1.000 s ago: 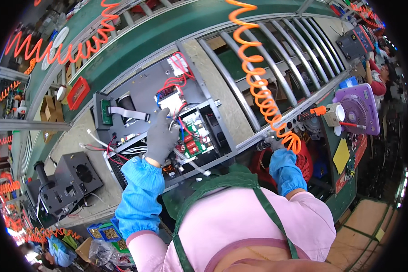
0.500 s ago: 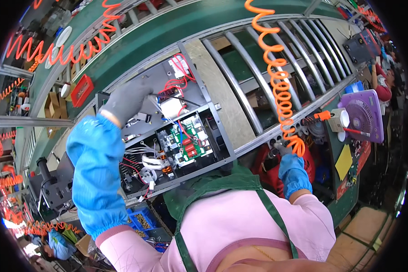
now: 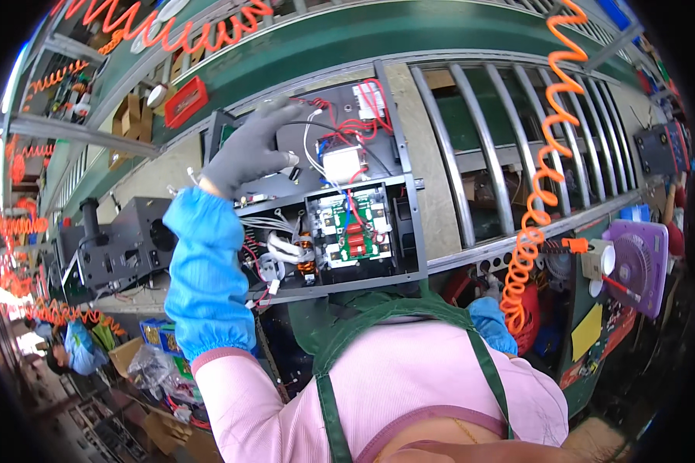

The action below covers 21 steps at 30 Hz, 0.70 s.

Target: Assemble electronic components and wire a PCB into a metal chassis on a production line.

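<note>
Reaching over the upper part of an open dark metal case [image 3: 418,235], our left hand [image 3: 253,150] wears a grey glove and is spread, thumb standing apart from the fingers. The case lies on the bench [image 3: 432,181] in front of us, beside metal rollers [image 3: 473,131]. White wires [image 3: 306,143] curve just right of the thumb; we cannot tell whether they touch it. Past them sits a white box [image 3: 341,164], with red wires [image 3: 355,127] around it. Nearer our apron [image 3: 363,320], a green circuit board [image 3: 355,229] with red parts sits in the case, next to a copper coil [image 3: 306,251]. Our right hand [image 3: 489,288] is low at the right, near an orange coiled hose [image 3: 547,166]; it is too blurred for us to tell how its fingers stand. A purple fan [image 3: 637,262] stands farther right, and a red tray [image 3: 185,102] lies beyond the left hand.
</note>
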Each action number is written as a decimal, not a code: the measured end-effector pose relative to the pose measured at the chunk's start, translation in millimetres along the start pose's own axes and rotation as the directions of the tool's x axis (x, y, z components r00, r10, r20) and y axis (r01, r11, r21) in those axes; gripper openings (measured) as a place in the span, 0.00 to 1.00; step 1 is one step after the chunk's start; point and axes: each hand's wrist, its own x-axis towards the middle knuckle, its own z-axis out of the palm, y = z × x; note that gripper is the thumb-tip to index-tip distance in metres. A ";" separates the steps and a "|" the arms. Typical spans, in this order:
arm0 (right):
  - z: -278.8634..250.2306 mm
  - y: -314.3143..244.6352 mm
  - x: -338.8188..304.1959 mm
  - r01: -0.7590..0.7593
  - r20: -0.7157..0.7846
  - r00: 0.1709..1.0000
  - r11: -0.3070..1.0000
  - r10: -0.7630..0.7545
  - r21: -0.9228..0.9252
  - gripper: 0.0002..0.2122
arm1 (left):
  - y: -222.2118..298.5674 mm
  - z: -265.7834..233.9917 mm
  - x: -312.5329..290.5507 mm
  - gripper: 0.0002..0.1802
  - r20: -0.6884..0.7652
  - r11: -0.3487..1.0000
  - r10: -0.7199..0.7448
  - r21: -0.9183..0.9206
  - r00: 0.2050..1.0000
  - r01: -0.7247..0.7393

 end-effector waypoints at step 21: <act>119.2 -81.2 -327.0 0.346 0.991 0.011 0.930 -0.133 0.121 0.16 | 1.3 114.2 -161.0 0.22 -0.250 0.970 -0.079 -0.241 0.965 0.017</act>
